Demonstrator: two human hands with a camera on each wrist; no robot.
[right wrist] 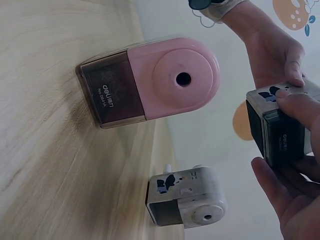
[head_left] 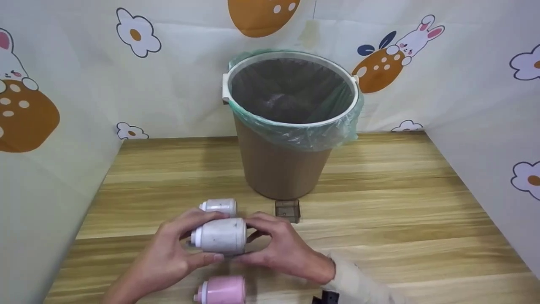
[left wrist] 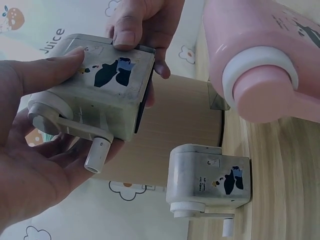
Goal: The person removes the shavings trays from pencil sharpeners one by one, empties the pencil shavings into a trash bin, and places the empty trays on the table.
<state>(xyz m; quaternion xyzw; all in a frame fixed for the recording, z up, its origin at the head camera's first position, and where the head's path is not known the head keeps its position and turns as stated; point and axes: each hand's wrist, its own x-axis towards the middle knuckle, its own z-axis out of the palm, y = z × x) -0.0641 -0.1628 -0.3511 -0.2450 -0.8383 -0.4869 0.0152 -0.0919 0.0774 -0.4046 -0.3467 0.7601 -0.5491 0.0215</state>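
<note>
And here are the hands, both busy: the left hand (head_left: 173,249) grips the crank end of a white sharpener (head_left: 223,237), thumb on top and fingers underneath, while the right hand (head_left: 284,249) pinches its dark front end. That white sharpener is up off the tabletop (head_left: 400,219), on the person's side of the bin (head_left: 282,169) and a little to its left. Its crank (left wrist: 80,129) pokes out by the left palm, clear of the wood!

Now the traffic: a second white sharpener (head_left: 223,206) lies to the bin's front left, tucked just beyond the left fingers. A pink sharpener (head_left: 223,291) lies farthest from the bin, on the near side of the hands, cropped by the head view's bottom edge. A small smoky box (head_left: 288,211) sits right up against the bin's front foot, or just beside it; hard to call.

Look at the edges: behind the bin, the wood meets the back wall (head_left: 181,76) close by. Left of the bin, the left wall (head_left: 84,84) closes in; right of it, a wider run of planks reaches the right wall (head_left: 481,105).
</note>
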